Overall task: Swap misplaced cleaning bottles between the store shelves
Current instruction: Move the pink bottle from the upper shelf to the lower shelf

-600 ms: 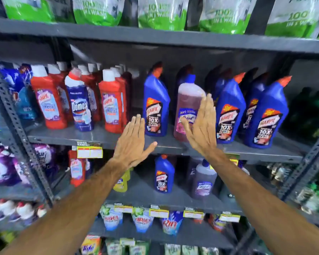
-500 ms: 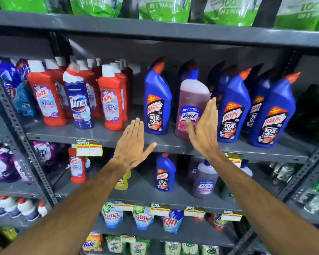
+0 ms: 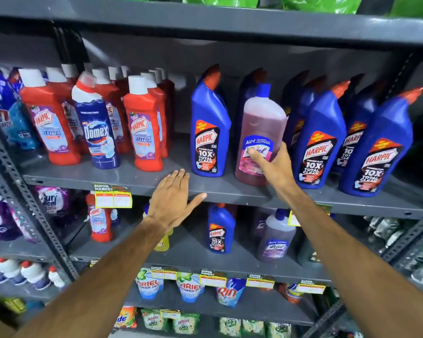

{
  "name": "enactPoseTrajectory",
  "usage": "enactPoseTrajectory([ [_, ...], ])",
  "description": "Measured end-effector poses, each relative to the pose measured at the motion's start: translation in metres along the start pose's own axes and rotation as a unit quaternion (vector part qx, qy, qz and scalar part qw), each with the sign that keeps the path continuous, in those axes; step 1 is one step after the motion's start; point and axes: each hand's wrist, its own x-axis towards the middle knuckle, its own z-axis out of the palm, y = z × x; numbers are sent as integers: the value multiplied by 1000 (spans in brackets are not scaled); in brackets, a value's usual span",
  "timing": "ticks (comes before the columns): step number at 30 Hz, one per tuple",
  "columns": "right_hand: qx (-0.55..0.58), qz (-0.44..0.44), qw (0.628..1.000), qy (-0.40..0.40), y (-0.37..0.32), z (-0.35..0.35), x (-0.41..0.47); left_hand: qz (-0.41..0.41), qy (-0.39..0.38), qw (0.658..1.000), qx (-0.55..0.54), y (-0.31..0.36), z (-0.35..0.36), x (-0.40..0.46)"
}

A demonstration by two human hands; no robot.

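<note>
A pink Lizol bottle (image 3: 261, 123) with a blue cap stands on the upper grey shelf (image 3: 142, 176) among blue Harpic bottles (image 3: 209, 128). My right hand (image 3: 274, 164) wraps around its lower part, thumb across the label. My left hand (image 3: 174, 198) is flat and open, fingers spread, in front of the shelf's edge, holding nothing. On the shelf below, a small blue Harpic bottle (image 3: 220, 230) stands beside a purple Lizol bottle (image 3: 276, 237). A blue-and-white Domex bottle (image 3: 95, 125) stands among red Harpic bathroom cleaner bottles (image 3: 49, 118) at the left.
More blue Harpic bottles (image 3: 376, 147) crowd the right of the pink bottle. A lone red Harpic bottle (image 3: 99, 220) and a yellow bottle (image 3: 163, 242) are on the lower shelf. Detergent pouches (image 3: 191, 289) fill the shelves beneath. A perforated steel upright (image 3: 22, 191) rises at the left.
My right hand moved forward and closed around the pink Lizol bottle. The view came closer to the shelf. My left hand stayed open near the shelf edge.
</note>
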Motion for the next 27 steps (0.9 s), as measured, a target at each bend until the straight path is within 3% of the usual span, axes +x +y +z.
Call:
enactPoseTrajectory([
  [12,31,-17,999,9,-15,-7,-26,2,-21,1000,-1,2,-2,-9],
  [19,68,-25,997,2,-28,-18,-80,32,20,999,10,6,5,-59],
  [27,57,-29,998,21,-6,-31,-157,73,-20,997,-2,9,37,-114],
])
